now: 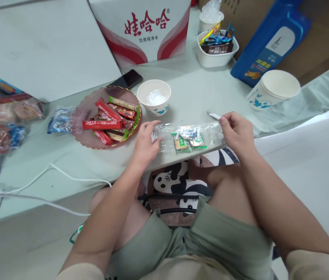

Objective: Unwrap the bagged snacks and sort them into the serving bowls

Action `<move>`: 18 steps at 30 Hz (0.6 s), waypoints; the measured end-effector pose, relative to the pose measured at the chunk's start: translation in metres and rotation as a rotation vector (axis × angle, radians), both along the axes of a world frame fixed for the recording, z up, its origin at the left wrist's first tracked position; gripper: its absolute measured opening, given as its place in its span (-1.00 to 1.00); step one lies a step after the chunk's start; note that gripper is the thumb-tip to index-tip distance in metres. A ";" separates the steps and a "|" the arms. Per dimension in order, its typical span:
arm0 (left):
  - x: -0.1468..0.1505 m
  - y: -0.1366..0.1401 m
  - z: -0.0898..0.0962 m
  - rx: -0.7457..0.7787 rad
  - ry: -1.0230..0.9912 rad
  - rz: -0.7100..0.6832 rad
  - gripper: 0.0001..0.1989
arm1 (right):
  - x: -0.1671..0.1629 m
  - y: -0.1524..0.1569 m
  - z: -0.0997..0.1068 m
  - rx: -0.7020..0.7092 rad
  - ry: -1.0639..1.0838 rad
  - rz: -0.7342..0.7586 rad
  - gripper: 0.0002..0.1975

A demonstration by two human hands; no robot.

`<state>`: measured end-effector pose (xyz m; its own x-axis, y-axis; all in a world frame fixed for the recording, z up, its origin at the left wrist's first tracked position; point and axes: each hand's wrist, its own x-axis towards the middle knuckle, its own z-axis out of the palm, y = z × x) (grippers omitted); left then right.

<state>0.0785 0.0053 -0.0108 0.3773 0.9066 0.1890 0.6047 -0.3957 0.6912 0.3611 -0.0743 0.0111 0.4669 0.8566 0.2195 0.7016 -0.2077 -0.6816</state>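
Note:
A clear plastic bag (164, 144) with several small green, gold and blue-white wrapped snacks (182, 144) in it lies flat at the table's front edge. My left hand (147, 142) has the bag's left end between thumb and fingers. At the other end, my right hand (238, 130) is closed, its fingertips pinching the plastic. A small white tool with a metal tip (213, 115), resembling a small cutter, pokes out beside my right thumb and index finger; whether they grip it I cannot tell. Just beyond my left hand stands a paper cup (154, 98) with clear plastic inside.
A pink ribbed plate (79, 112) of red and green wrapped bars is at left, near a black phone (127, 79). Behind stand a white tub (217, 58) of snacks, a blue bottle (272, 42), stacked paper cups (273, 89) and a carton (143, 31). White cables (73, 179) cross the left edge.

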 end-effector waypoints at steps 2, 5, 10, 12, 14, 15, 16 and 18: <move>0.001 0.000 0.002 -0.014 0.000 0.000 -0.48 | 0.000 -0.002 0.002 0.031 0.000 0.027 -0.73; 0.002 -0.001 0.006 -0.025 -0.010 -0.006 -0.49 | -0.001 -0.006 0.005 0.088 0.044 0.110 -0.68; 0.002 -0.002 0.011 0.007 -0.017 -0.016 -0.51 | -0.010 -0.013 0.009 0.130 0.023 0.103 -0.66; 0.004 -0.003 0.011 0.005 -0.006 -0.022 -0.51 | -0.015 -0.013 0.010 0.144 0.014 0.073 -0.65; 0.008 -0.004 0.011 0.014 0.029 -0.019 -0.52 | -0.019 -0.011 0.010 0.163 0.000 0.064 -0.64; 0.011 -0.005 0.011 0.032 0.058 -0.009 -0.54 | -0.020 -0.010 0.010 0.171 -0.017 0.077 -0.64; 0.015 -0.007 0.011 0.059 0.092 0.003 -0.56 | -0.022 -0.009 0.010 0.182 -0.047 0.104 -0.63; 0.023 -0.010 0.013 0.132 0.160 0.013 -0.62 | -0.027 -0.007 0.008 0.234 -0.147 0.170 -0.60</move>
